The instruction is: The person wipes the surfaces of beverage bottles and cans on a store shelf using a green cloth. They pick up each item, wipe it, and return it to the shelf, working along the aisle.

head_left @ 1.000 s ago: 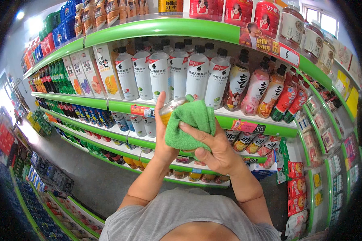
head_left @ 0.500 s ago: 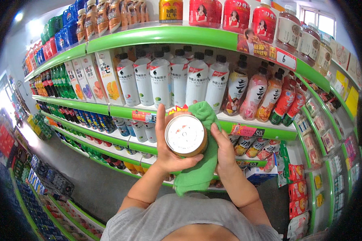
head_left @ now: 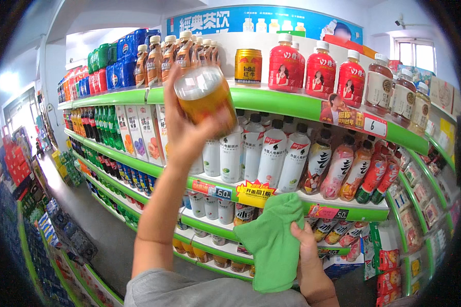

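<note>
Fingers of the left hand (head_left: pixel 183 135), in the head view, curl around a blurred gold cylindrical metal can (head_left: pixel 202 105) with a silvery top, raised and tilted. Below and right of that grip, the right hand (head_left: pixel 307 245) pinches the edge of a soft green fabric cloth (head_left: pixel 272 238), which hangs at its left. Beyond and between both hands stand white plastic bottles with black caps (head_left: pixel 272 161). Right of the raised left hand, on the green-edged white top shelf (head_left: pixel 287 101), stands another gold cylindrical can (head_left: pixel 248 66), upright beside red plastic bottles with white caps (head_left: pixel 287 64).
</note>
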